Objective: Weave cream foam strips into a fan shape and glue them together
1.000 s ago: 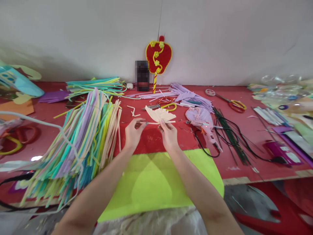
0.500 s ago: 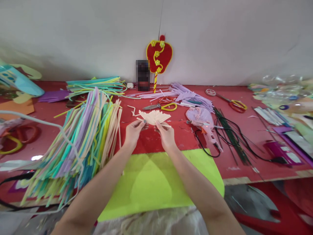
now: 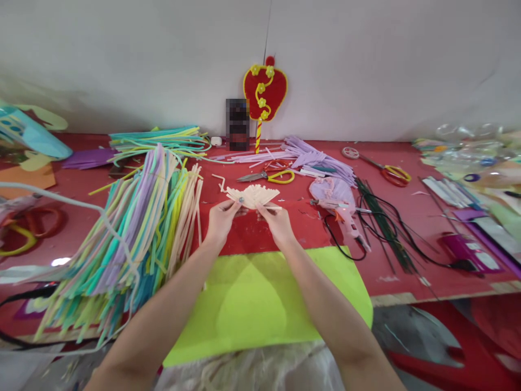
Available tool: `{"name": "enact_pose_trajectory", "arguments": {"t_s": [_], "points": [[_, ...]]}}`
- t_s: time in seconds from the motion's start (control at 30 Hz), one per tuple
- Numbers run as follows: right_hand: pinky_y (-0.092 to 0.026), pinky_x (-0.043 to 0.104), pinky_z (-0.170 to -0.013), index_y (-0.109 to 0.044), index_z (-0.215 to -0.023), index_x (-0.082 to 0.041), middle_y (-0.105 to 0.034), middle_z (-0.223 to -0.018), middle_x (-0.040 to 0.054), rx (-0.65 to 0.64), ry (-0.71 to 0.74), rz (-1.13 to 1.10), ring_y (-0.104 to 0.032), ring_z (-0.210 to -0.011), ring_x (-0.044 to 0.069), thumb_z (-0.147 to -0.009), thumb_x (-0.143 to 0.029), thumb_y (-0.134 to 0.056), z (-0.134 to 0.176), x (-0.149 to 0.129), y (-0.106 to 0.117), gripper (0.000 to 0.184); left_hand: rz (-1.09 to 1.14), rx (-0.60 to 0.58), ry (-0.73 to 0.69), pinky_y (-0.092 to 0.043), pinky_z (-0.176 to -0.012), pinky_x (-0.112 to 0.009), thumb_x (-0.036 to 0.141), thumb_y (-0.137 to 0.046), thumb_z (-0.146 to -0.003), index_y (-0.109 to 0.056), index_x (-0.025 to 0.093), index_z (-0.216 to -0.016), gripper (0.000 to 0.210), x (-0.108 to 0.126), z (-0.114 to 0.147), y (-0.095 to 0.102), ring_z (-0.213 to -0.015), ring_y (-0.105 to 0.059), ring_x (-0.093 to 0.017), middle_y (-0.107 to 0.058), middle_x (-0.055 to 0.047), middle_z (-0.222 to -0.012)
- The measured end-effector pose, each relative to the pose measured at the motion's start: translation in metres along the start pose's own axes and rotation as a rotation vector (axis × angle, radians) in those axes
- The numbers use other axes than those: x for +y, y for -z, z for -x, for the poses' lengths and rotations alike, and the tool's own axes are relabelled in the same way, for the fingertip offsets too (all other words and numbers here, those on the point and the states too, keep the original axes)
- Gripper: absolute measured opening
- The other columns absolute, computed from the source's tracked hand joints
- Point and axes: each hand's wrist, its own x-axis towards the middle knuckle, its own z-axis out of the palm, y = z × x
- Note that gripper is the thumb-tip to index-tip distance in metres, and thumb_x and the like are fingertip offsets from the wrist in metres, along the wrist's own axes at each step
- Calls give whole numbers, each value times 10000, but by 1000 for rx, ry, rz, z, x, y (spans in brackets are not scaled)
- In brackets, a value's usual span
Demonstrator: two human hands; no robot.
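Note:
A cream fan-shaped piece made of pipe cleaners (image 3: 255, 194) is held between both hands, just above the red table. My left hand (image 3: 221, 220) pinches its left lower edge between thumb and fingers. On the right lower edge, my right hand (image 3: 275, 221) grips it the same way, with a cream strip sticking out past the fingers. A bent cream pipe cleaner (image 3: 220, 183) lies behind the left hand. Scissors with yellow handles (image 3: 280, 176) rest just beyond the fan. Under my forearms is a bright yellow-green sheet (image 3: 252, 304).
Left of me lies a big heap of coloured pipe cleaners (image 3: 134, 217). A pink glue gun (image 3: 345, 209) with its black cord is on the right, beside green wire stems (image 3: 382, 228). Purple pipe cleaners (image 3: 317, 157) and a red apple-shaped decoration (image 3: 266, 93) are at the back.
The cream fan has shifted slightly left and tilted a little between my hands. Both hands keep their pinch and have barely moved.

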Motion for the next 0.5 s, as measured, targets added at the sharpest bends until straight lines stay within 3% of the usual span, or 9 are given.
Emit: {"name": "enact_pose_trajectory", "arguments": {"t_s": [0.27, 0.5], "points": [[-461, 234, -590, -687, -812, -192, -598, -620, -43, 42, -2, -105, -525, -530, 82, -649, -412, -746, -4, -18, 12, 280, 29, 14, 0, -547, -767, -317, 431, -767, -640, -694, 128, -735, 326, 4, -2, 4, -655, -665, -149, -694, -40, -685], [-446, 240, -605, -626, -572, -179, -582, -585, -8, -78, 97, 77, -532, -563, 102, -737, -485, -657, -7, -24, 24, 348, -55, -6, -17, -555, -735, -316, 433, -763, -647, -701, 129, -717, 318, 5, -3, 5, -642, -659, -154, -700, -42, -677]]}}
